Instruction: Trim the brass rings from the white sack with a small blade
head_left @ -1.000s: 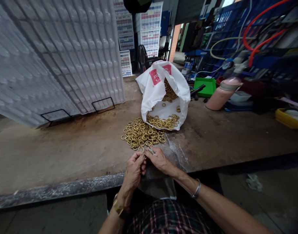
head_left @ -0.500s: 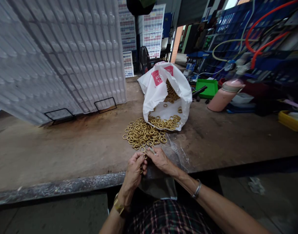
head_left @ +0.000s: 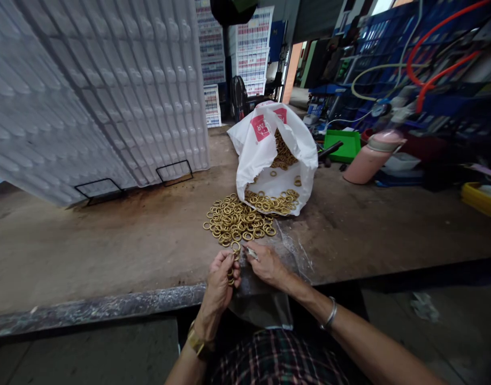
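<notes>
My left hand [head_left: 219,278] is closed around several brass rings [head_left: 231,276], some showing between its fingers. One ring stands up at its fingertips, near the front of a loose pile of brass rings [head_left: 231,218]. To the right, my right hand [head_left: 270,266] grips a small pale, narrow tool [head_left: 252,253]; its exact kind is too small to make out. The two hands are slightly apart, just above the table's front edge. Behind the pile a white plastic bag [head_left: 249,160] with red print lies on its side, its mouth open and more rings inside.
Tall stacked clear plastic trays [head_left: 149,96] stand at the left against black wire stands [head_left: 174,172]. On the right are a pink bottle [head_left: 363,166], a green tray [head_left: 344,145] and a yellow container [head_left: 480,199]. The worktable's front edge [head_left: 109,306] runs close to my body.
My right hand and its tool have drawn slightly away to the right from my left hand. A ring at the left fingertips now shows more plainly.
</notes>
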A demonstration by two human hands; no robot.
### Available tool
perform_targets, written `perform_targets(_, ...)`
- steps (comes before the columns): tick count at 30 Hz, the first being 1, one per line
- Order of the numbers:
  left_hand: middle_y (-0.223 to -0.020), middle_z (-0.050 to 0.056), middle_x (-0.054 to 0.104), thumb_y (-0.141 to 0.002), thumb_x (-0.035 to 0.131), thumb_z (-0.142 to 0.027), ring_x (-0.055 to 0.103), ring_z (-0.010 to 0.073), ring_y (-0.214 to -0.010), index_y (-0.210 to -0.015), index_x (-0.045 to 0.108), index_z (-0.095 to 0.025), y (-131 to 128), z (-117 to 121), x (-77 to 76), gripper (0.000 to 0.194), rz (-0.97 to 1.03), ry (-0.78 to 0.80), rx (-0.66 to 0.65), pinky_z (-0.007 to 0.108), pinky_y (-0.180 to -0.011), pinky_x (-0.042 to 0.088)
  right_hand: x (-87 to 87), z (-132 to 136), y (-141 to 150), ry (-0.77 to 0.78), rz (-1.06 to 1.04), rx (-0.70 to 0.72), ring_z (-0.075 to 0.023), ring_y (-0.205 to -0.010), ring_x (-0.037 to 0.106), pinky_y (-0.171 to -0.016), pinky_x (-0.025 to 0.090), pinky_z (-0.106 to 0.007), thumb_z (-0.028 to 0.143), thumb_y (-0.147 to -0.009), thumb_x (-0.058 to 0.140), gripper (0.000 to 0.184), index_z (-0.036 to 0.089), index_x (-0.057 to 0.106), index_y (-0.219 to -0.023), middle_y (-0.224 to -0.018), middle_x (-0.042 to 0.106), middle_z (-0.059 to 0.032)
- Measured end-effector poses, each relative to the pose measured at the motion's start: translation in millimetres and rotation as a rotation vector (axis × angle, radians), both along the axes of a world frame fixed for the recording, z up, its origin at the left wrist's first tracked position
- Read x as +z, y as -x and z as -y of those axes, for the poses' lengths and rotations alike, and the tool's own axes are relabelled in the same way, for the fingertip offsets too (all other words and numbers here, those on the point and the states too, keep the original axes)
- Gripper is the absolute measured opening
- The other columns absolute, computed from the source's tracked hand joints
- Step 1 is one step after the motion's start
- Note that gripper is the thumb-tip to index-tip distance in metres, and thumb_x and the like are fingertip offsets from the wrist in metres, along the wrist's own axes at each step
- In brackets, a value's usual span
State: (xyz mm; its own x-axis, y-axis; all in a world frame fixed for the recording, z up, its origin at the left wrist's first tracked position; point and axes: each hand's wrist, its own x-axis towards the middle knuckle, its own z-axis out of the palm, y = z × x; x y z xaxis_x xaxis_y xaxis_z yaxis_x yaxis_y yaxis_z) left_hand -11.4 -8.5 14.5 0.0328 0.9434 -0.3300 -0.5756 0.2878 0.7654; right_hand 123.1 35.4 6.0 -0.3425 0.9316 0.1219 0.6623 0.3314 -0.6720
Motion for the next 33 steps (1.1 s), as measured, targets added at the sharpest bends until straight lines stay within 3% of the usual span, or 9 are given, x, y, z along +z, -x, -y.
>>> perform_targets(7, -0.06, -0.005, 0.052, -0.069, 0.068, -0.042, 0.04, 0.0033, -0.042, -0.082, 0.047, -0.018, -1.4, 2.4, -1.9, 0.035, -0.048, -0.047, 0.001, 0.014, -0.037, 0.03, 9.1, 7.1, 3.0, 0.026, 0.258, 0.074, -0.0144, -0.062, 0.053, -0.056, 0.026, -0.025, 0.013, -0.075, 0.041, 0.026, 0.017, 0.061, -0.091, -0.073, 0.064, -0.0052)
perform_targets(23, -0.057, -0.007, 0.049, -0.074, 0.06, -0.047, 0.037, 0.0031, -0.04, -0.079, 0.044, -0.019, -5.2, 7.8, -10.0, 0.033, -0.272, -0.1, 0.052, 0.013, -0.036, 0.029, 20.2, 8.2, 3.5, 0.082, 0.366, 0.178, -0.0169, -0.063, 0.057, -0.054, 0.027, -0.026, 0.014, -0.074, 0.042, 0.027, 0.017, 0.058, -0.096, -0.077, 0.067, -0.0089)
perform_targets(29, -0.056, -0.007, 0.049, -0.073, 0.062, -0.046, 0.038, 0.0037, -0.039, -0.076, 0.043, -0.02, -6.7, 16.8, 14.0, 0.032, -0.193, -0.136, -0.009, 0.015, -0.036, 0.03, 12.6, -5.0, -4.3, 0.069, 0.405, 0.09, -0.0162, -0.062, 0.054, -0.053, 0.026, -0.025, 0.012, -0.073, 0.044, 0.023, 0.015, 0.055, -0.093, -0.074, 0.063, -0.0087)
perform_targets(33, -0.056, -0.007, 0.048, -0.069, 0.067, -0.046, 0.038, 0.0038, -0.04, -0.075, 0.043, -0.02, -4.6, 16.0, 26.5, 0.035, -0.091, -0.102, -0.043, 0.015, -0.036, 0.03, 6.3, -13.8, -4.9, 0.081, 0.172, -0.02, -0.0119, -0.055, 0.045, -0.053, 0.027, -0.023, 0.015, -0.076, 0.042, 0.009, 0.017, 0.051, -0.076, -0.062, 0.054, -0.0015)
